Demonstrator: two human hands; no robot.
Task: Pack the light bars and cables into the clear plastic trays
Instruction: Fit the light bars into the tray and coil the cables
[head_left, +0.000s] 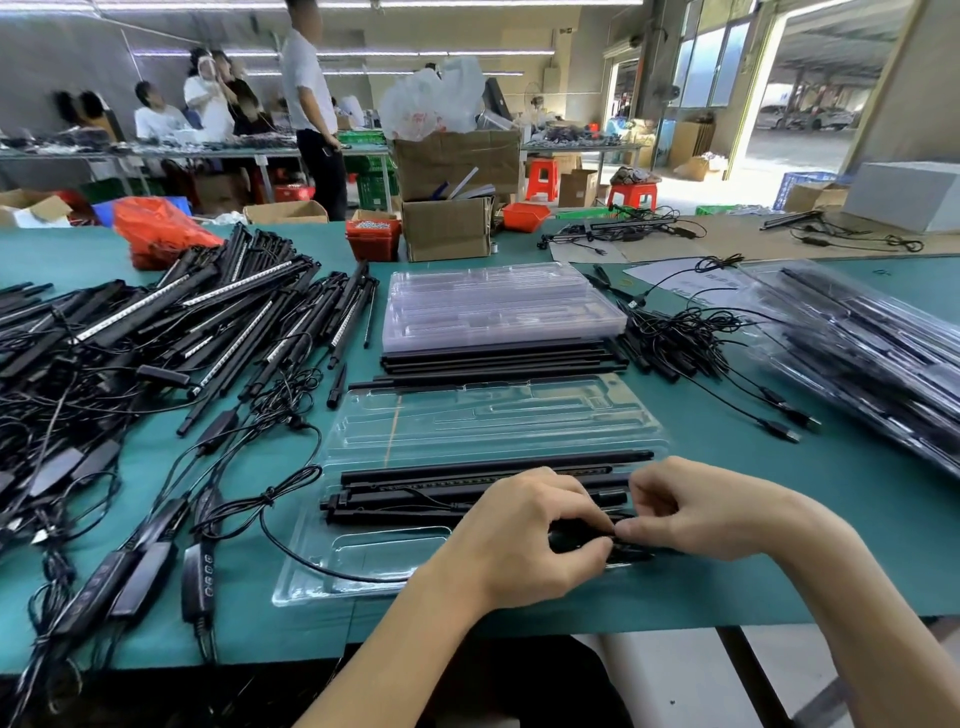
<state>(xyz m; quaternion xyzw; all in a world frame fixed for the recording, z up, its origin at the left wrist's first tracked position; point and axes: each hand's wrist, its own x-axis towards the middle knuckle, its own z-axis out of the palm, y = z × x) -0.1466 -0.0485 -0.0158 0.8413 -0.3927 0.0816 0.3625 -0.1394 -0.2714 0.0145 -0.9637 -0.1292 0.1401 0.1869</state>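
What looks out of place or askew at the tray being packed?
One black cable loops out over the open clear tray's left edge onto the table instead of sitting in a compartment. Both hands pinch a small black part; otherwise nothing odd.

The open tray (467, 431) is hemmed on the left by a heap of light bars (156, 332) and cables (249, 504); behind it, passage is blocked by loose black bars (498, 358) and stacked trays (498, 306); bare bench (727, 447) is left on the right, before the filled trays (872, 353).
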